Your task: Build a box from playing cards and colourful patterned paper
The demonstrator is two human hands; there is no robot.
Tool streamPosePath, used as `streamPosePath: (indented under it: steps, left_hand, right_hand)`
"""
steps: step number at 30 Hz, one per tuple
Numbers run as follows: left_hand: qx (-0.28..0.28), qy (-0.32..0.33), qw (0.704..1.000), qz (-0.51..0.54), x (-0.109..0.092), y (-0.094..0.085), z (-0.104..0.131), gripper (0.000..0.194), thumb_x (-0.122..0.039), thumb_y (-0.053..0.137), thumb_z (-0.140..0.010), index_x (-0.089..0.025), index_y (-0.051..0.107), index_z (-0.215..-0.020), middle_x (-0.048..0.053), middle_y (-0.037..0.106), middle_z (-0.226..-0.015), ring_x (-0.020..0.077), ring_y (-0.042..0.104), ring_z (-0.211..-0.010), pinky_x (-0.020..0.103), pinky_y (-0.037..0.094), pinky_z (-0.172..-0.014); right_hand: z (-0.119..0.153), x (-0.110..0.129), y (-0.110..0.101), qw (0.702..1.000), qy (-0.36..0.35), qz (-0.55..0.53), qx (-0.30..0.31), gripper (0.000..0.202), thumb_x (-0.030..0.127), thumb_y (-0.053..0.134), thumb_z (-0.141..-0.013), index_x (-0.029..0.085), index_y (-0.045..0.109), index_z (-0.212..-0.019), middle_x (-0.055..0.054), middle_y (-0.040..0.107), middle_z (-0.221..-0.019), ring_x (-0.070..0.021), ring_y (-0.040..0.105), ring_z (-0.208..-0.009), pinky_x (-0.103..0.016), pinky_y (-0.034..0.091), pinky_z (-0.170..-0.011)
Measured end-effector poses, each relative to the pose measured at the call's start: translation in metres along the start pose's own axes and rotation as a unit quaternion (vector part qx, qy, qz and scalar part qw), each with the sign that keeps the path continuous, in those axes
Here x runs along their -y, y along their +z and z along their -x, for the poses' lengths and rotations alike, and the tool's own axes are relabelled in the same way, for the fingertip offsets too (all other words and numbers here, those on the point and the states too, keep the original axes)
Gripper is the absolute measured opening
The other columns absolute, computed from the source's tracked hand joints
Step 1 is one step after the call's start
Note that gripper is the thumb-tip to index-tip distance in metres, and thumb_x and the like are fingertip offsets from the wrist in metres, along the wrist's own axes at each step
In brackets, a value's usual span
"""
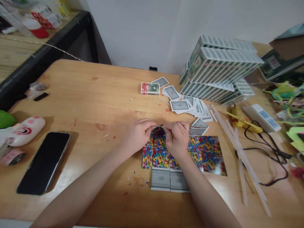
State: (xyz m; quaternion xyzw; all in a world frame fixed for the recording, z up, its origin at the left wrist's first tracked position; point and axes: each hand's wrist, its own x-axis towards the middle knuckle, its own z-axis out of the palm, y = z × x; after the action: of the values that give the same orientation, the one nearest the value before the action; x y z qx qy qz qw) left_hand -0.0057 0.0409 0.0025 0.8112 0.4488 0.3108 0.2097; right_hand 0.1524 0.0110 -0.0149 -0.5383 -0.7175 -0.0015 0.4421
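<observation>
Patterned sheet (213,155): glossy, multicoloured and creased into card-sized panels, it is on the wooden table (106,95), directly in front of me. Its far edge is raised between my hands; its right end extends out past my right hand. Two grey-backed playing cards (161,179) are side by side along its near edge; I cannot tell whether they are attached.

Finger state: my left hand (136,136) pinches the raised edge between thumb and fingers. My right hand (178,137) grips the same edge just beside it, fingers curled. The exact contact points are partly hidden.

Current step, as I judge it: shaping or aligning the raised section along a panel line. The next move calls for keeping both pinches level and matching the edge to the crease before any pressure is applied. Uneven tension could skew the panels.

Surroundings: loose playing cards (180,105) are spread beyond my right hand, next to a red-and-green card box (150,88). Translucent glue sticks (244,160) and a yellow glue gun (254,127) are to the right.
</observation>
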Motion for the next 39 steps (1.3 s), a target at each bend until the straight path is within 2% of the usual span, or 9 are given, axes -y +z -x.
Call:
streamPosePath:
  steps: [5, 9, 12, 15, 20, 24, 30, 35, 39]
  left_hand:
    - [-0.032, -0.018, 0.999, 0.027, 0.004, 0.006, 0.003, 0.016, -0.014, 0.049, -0.082, -0.019, 0.064, -0.085, 0.002, 0.069, -0.082, 0.0127, 0.063, -0.075, 0.025, 0.050, -0.071]
    - [-0.020, -0.068, 0.995, 0.067, 0.006, 0.003, 0.002, 0.015, -0.015, 0.049, -0.082, -0.017, 0.062, -0.088, 0.002, 0.067, -0.081, 0.0115, 0.062, -0.071, 0.023, 0.050, -0.066]
    - [-0.013, -0.110, 0.983, 0.146, 0.010, 0.002, -0.001, 0.019, -0.014, 0.049, -0.080, -0.017, 0.060, -0.095, 0.001, 0.065, -0.079, 0.0101, 0.061, -0.067, 0.021, 0.049, -0.060]
    - [-0.021, -0.144, 0.969, 0.200, 0.017, 0.006, -0.004, 0.016, -0.015, 0.051, -0.079, -0.017, 0.059, -0.092, 0.001, 0.063, -0.076, 0.0110, 0.061, -0.067, 0.021, 0.048, -0.060]
    - [-0.064, -0.191, 0.960, 0.192, 0.030, 0.012, -0.008, 0.013, -0.013, 0.052, -0.076, -0.016, 0.059, -0.086, 0.000, 0.060, -0.071, 0.0112, 0.058, -0.065, 0.023, 0.046, -0.061]
    - [-0.070, -0.183, 0.968, 0.158, 0.032, 0.011, -0.008, 0.025, -0.011, 0.050, -0.076, -0.017, 0.056, -0.100, -0.005, 0.051, -0.061, 0.0101, 0.052, -0.058, 0.022, 0.043, -0.060]
    - [-0.058, -0.178, 0.978, 0.089, 0.032, 0.004, -0.006, 0.026, -0.015, 0.045, -0.081, -0.020, 0.057, -0.104, 0.001, 0.063, -0.079, 0.0131, 0.058, -0.069, 0.024, 0.044, -0.062]
    - [-0.084, -0.170, 0.982, 0.013, 0.039, -0.008, -0.003, 0.026, -0.014, 0.041, -0.083, -0.018, 0.058, -0.103, 0.004, 0.066, -0.091, 0.0159, 0.060, -0.080, 0.027, 0.046, -0.070]
    - [-0.086, -0.170, 0.981, -0.025, 0.048, -0.013, -0.001, 0.028, -0.014, 0.038, -0.084, -0.017, 0.057, -0.104, 0.007, 0.065, -0.099, 0.0187, 0.060, -0.089, 0.029, 0.046, -0.076]
  right_hand:
    - [0.001, -0.004, 0.001, 0.999, 0.002, 0.032, -0.004, 0.011, 0.014, 0.054, -0.083, 0.023, 0.059, -0.083, 0.001, 0.069, -0.080, -0.0129, 0.061, -0.075, -0.037, 0.034, -0.089]
    - [0.003, -0.010, -0.001, 0.996, 0.021, 0.084, 0.007, 0.013, 0.024, 0.056, -0.082, 0.026, 0.062, -0.094, -0.002, 0.067, -0.098, -0.0175, 0.060, -0.093, -0.046, 0.020, -0.103]
    - [0.006, -0.014, -0.002, 0.993, 0.019, 0.108, 0.045, 0.024, 0.027, 0.056, -0.081, 0.027, 0.060, -0.105, -0.005, 0.061, -0.113, -0.0233, 0.052, -0.110, -0.053, 0.013, -0.105]
    - [0.008, -0.016, -0.002, 0.990, 0.014, 0.124, 0.067, 0.035, 0.030, 0.057, -0.081, 0.027, 0.055, -0.116, -0.008, 0.054, -0.122, -0.0273, 0.044, -0.117, -0.055, 0.016, -0.103]
    - [0.009, -0.015, -0.002, 0.982, 0.060, 0.175, 0.032, 0.037, 0.040, 0.062, -0.076, 0.020, 0.059, -0.107, -0.013, 0.056, -0.106, -0.0293, 0.046, -0.101, -0.047, 0.034, -0.086]
    - [0.011, -0.011, -0.004, 0.975, 0.072, 0.208, 0.040, 0.023, 0.041, 0.060, -0.078, 0.019, 0.060, -0.088, -0.008, 0.061, -0.086, -0.0264, 0.049, -0.089, -0.045, 0.031, -0.083]
    - [0.006, 0.000, 0.008, 0.978, 0.043, 0.168, 0.117, 0.015, 0.027, 0.053, -0.085, 0.020, 0.063, -0.094, -0.006, 0.066, -0.094, -0.0219, 0.051, -0.092, -0.037, 0.035, -0.080]
    - [-0.011, 0.013, 0.032, 0.980, 0.035, 0.135, 0.141, 0.017, 0.024, 0.050, -0.087, 0.020, 0.066, -0.089, -0.006, 0.066, -0.094, -0.0211, 0.052, -0.093, -0.036, 0.039, -0.080]
    - [-0.021, 0.021, 0.032, 0.985, 0.046, 0.095, 0.136, 0.016, 0.019, 0.049, -0.086, 0.018, 0.065, -0.088, -0.007, 0.066, -0.089, -0.0197, 0.055, -0.088, -0.033, 0.042, -0.079]
